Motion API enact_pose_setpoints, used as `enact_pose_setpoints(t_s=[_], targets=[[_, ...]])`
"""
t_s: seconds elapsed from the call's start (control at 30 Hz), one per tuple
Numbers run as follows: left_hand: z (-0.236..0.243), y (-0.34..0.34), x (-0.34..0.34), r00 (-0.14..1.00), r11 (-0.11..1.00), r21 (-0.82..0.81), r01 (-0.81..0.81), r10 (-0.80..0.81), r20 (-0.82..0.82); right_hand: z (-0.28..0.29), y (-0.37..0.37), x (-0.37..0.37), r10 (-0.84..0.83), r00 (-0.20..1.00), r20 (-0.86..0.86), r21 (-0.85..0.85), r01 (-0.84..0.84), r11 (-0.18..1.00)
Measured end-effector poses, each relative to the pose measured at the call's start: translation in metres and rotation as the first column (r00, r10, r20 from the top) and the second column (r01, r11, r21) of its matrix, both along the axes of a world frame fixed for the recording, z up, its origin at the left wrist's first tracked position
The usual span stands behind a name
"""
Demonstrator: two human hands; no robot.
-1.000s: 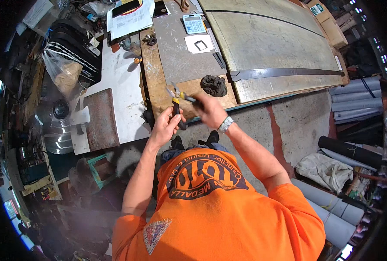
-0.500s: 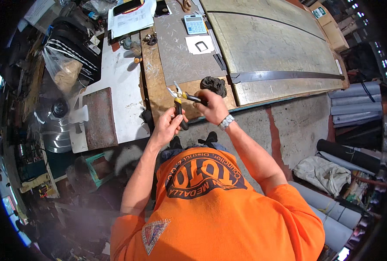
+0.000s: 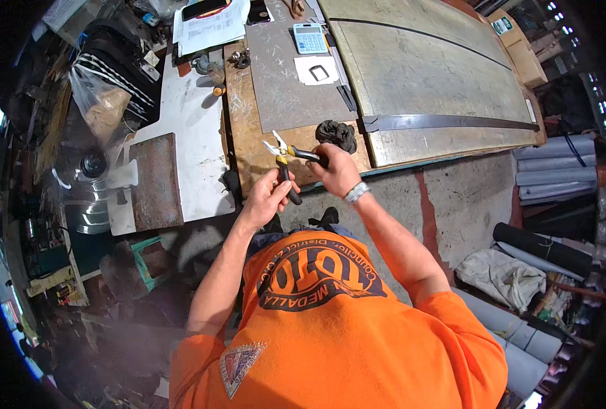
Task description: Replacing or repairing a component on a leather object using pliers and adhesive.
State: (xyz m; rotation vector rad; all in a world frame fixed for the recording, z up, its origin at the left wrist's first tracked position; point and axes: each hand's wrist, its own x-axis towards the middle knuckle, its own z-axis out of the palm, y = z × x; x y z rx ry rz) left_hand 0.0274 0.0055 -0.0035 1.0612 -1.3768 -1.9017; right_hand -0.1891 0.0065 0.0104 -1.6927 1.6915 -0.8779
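Both my hands grip one pair of pliers (image 3: pixel 284 151) with black and yellow handles. My left hand (image 3: pixel 269 196) is closed round the lower handle, and my right hand (image 3: pixel 336 170) is closed round the handle on the right. The handles are spread wide and the metal jaws stand apart, pointing away from me over the wooden edge of the workbench (image 3: pixel 252 155). Between the jaws I see nothing held. A crumpled dark cloth (image 3: pixel 337 136) lies on the bench just beyond my right hand.
Farther back on the bench are a light blue calculator (image 3: pixel 309 39), a white card (image 3: pixel 316 71) and papers (image 3: pixel 211 31). A metal strip (image 3: pixel 453 122) crosses the large board (image 3: pixel 432 75) at right. Left stands a white table (image 3: pixel 197 150) with a rusty plate (image 3: pixel 156 180). Rolls (image 3: pixel 555 163) lie at right.
The handles are spread slightly wider, and the jaws stand a little farther apart. Both hands keep their grip; the view has shifted slightly.
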Motion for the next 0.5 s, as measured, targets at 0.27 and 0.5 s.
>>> enact_pose_setpoints(t_s=[0.27,0.5], targets=[[-0.008,0.000,0.002,1.000,1.000,-0.009,0.002,-0.002,0.009,-0.010,0.009,0.009,0.078,0.992,-0.103,0.036,-0.074,0.997],[-0.008,-0.013,0.004,0.989,0.999,-0.021,0.042,-0.038,0.143,-0.024,0.012,0.004,0.027,0.988,-0.154,0.173,0.000,0.985]])
